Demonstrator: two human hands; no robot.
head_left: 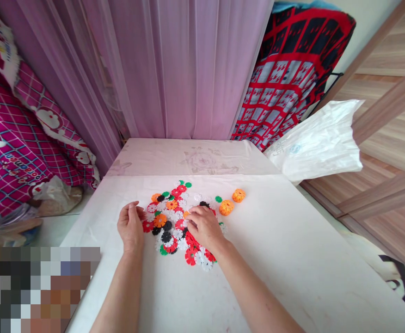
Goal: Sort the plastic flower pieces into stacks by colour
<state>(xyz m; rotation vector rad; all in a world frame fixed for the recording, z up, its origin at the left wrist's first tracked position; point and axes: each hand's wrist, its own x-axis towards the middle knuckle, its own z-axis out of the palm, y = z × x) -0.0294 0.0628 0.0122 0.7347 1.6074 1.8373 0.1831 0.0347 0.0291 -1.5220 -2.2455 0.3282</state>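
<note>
A loose heap of plastic snowflake discs (177, 233) in red, white, black, green and orange lies on the white-covered table. My right hand (205, 226) reaches over the right part of the heap, fingertips pinched at an orange snowflake disc (186, 214); part of the grip is hidden. At the heap's left edge is my left hand (130, 226), thumb up and fingers curled inward beside a red disc (147, 225). What lies inside those curled fingers, if anything, is hidden. Two stacks of orange discs, a nearer one (226, 207) and a farther one (238, 195), sit right of the heap.
A white plastic bag (320, 143) hangs by the table's far right corner. Behind the table (279, 259) falls a purple curtain (188, 69). Patterned blankets, one pink (25, 138) and one red and black (285, 69), flank it. Wooden cabinet doors (389, 115) stand at right.
</note>
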